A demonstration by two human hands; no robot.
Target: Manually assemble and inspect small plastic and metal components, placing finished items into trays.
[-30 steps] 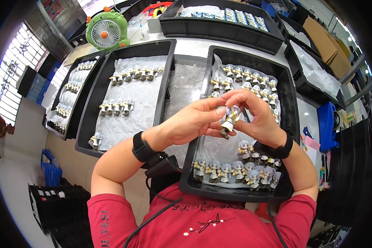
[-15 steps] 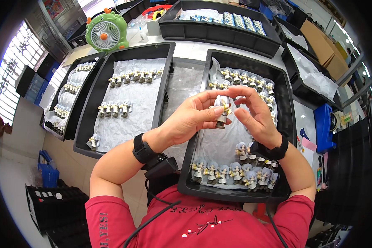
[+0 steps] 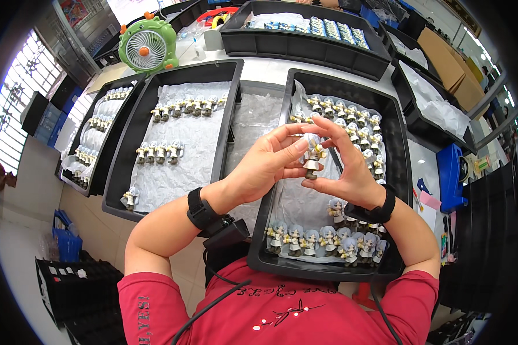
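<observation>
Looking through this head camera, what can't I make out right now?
All in the head view:
Held figurine: far side turned away, part covered by the left hand.
Figurines beside the right wristband: partly hidden by it.
Blue-and-white items, far tray: too small to identify.

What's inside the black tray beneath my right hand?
The tray holds white paper with figurines toward its far and near ends. Your left hand, the figurine it holds, your right hand and right wristband hide parts of it; what's behind them can't be seen.
</observation>
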